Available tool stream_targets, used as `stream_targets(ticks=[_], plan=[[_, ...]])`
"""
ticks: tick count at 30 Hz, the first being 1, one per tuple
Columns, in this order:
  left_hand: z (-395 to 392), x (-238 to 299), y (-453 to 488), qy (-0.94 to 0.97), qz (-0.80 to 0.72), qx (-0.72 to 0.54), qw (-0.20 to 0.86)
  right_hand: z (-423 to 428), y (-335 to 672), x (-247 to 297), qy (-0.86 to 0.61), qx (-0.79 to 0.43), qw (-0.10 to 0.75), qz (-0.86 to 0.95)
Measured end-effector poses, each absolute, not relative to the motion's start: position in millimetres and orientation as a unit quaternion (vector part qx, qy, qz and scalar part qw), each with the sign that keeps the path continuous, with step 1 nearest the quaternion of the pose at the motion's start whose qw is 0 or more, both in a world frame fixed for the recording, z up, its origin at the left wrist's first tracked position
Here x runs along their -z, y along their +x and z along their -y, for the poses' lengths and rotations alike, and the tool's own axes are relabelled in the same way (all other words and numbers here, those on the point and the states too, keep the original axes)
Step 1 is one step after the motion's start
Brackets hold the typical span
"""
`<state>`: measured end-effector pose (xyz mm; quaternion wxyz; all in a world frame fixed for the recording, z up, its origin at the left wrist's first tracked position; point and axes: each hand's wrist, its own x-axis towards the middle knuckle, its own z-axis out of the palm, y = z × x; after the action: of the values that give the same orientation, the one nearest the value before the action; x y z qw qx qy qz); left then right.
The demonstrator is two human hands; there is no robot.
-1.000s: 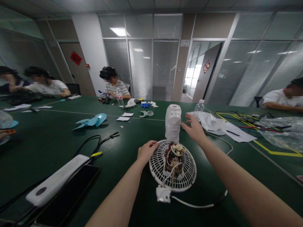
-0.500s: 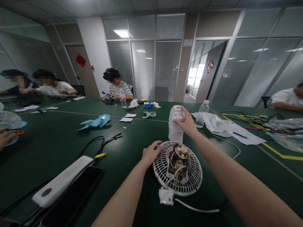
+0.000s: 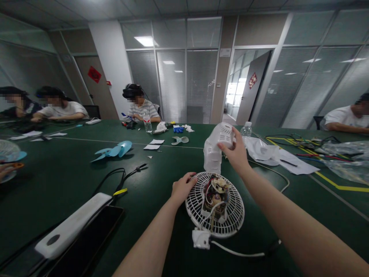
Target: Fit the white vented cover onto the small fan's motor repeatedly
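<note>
A white round fan grille lies flat on the green table, with an exposed motor and wires at its middle. My left hand grips the grille's left rim with curled fingers. Just behind it, my right hand holds a white plastic motor housing by its top, tilted over to the right. A white cable runs from a small white box at the grille's near edge.
A light blue fan blade lies to the left. A white power strip and a black phone sit near left. Papers, plastic bags and a water bottle are at right. Several people sit around the table.
My right hand reached to the upright white housing, closed on its top, and has now tipped it over to the right. My left hand stayed on the grille's rim.
</note>
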<state>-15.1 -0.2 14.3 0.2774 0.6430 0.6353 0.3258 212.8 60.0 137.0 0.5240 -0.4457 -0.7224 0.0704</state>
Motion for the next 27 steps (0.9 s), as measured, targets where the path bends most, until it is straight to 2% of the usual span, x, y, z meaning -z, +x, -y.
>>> stream_targets(ticks=[2, 8, 13, 17, 27], plan=[[-0.6, -14.3, -14.7, 0.644, -0.635, -0.325, 0.277, -28.9, 217.8, -131.0, -0.428, -0.122, 0.563, 0.696], [-1.1, -12.5, -14.4, 0.639, -0.635, -0.334, 0.279, 61.2, 227.5, -101.9, -0.421, -0.202, 0.580, 0.668], [-0.2, -8.8, -15.3, 0.632, -0.635, -0.344, 0.281, 78.7, 228.4, -66.0, -0.417, -0.152, 0.584, 0.680], [-0.1, -5.8, -14.6, 0.622, -0.638, -0.356, 0.281, 77.2, 225.9, -47.3, -0.433, -0.115, 0.538, 0.714], [2.0, -6.9, -15.0, 0.590, -0.637, -0.399, 0.293, 91.8, 219.4, -49.7, -0.425, -0.072, 0.518, 0.739]])
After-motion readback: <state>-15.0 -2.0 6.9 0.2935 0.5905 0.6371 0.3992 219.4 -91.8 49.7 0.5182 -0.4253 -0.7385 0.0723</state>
